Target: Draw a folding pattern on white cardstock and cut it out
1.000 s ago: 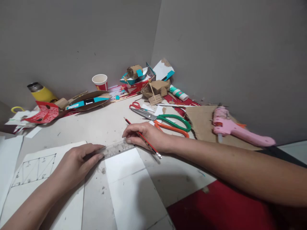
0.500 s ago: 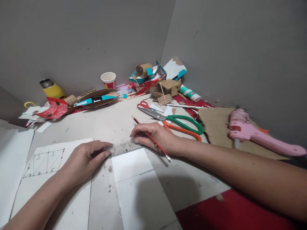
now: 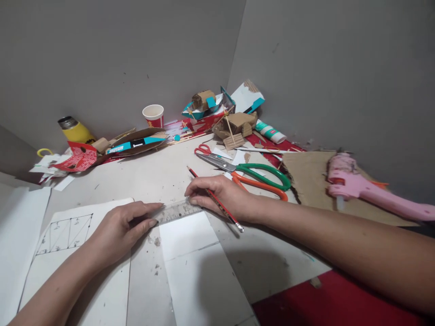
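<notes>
A clear ruler (image 3: pixel 175 212) lies across the far end of a white paper strip (image 3: pixel 185 235), which has pencil lines drawn across it. My left hand (image 3: pixel 127 224) has its thumb and index finger closed on the ruler's left end. At the other end, my right hand (image 3: pixel 217 194) pinches the ruler between thumb and fingertips. A red-and-black pencil (image 3: pixel 222 208) also rests in my right hand, slanting across the fingers with its point up and away. Partly under my left forearm is a notebook page (image 3: pixel 108 271) with a drawn, divided figure.
Large scissors (image 3: pixel 261 174) with green and orange handles lie just beyond my right hand, beside small red-handled scissors (image 3: pixel 203 149). A pink glue gun (image 3: pixel 360 181) rests on cardboard (image 3: pixel 306 172) at right. A paper cup (image 3: pixel 152 115), yellow bottle (image 3: pixel 75 130) and scraps line the wall.
The view has shifted slightly. My left index finger reaches a little further right along the ruler, while my right hand keeps its grip with the pencil in it.
</notes>
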`<control>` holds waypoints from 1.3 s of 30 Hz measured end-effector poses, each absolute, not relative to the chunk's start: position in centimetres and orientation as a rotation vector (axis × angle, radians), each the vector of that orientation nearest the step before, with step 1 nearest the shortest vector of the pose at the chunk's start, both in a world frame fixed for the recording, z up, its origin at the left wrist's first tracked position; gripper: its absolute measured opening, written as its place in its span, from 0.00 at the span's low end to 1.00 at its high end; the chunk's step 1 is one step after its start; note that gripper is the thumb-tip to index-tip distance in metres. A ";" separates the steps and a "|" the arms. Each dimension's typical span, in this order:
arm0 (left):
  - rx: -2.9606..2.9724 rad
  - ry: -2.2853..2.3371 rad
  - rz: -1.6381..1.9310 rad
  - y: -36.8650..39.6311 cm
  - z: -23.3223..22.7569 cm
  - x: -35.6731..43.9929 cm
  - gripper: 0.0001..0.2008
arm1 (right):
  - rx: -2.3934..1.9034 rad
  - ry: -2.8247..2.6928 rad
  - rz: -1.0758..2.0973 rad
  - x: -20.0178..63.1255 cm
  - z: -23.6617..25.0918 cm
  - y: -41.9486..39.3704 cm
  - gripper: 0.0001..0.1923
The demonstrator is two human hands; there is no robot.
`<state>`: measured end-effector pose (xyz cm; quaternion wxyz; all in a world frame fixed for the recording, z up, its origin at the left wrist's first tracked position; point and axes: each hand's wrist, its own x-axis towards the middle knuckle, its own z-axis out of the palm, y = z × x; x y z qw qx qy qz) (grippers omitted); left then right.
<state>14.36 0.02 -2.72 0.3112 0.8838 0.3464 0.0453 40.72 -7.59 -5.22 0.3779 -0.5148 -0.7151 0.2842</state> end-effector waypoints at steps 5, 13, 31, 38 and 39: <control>2.353 0.917 0.115 0.1 -2.8 14.4 0.17 | -1.301 -1.821 0.723 40.7 -5.3 -7.6 0.03; 2.392 0.950 0.129 0.6 -4.0 13.8 0.18 | -1.277 -1.820 0.746 40.8 -5.0 -7.5 0.04; 2.423 0.948 0.147 0.6 -3.6 13.9 0.19 | -1.281 -1.822 0.745 41.1 -5.1 -7.4 0.05; 2.397 0.939 0.120 0.6 -4.2 13.8 0.19 | -1.364 -1.724 0.551 40.9 -2.8 -8.4 0.12; 2.395 0.930 0.126 0.6 -4.1 13.8 0.18 | -1.371 -1.674 0.550 40.8 -2.0 -9.0 0.16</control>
